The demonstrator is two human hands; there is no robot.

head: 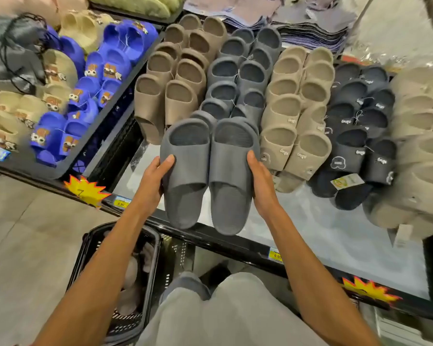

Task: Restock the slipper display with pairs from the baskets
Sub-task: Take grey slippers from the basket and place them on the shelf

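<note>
Pair: my left hand (157,176) and right hand (261,182) grip the grey slippers (225,168) at the 6 o'clock end of the dark-grey row (251,73).
Hidden: my fingers, behind the soles.
Basket (156,248): 7 o'clock, contents blurred.

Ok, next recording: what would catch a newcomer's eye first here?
A pair of dark grey slippers is held side by side in mid-frame, with the left hand and right hand gripping its outer edges above the display shelf. Behind it run neat slipper columns in brown, grey, beige and black. At the far left, bright blue slippers with cartoon charms stand out.
</note>
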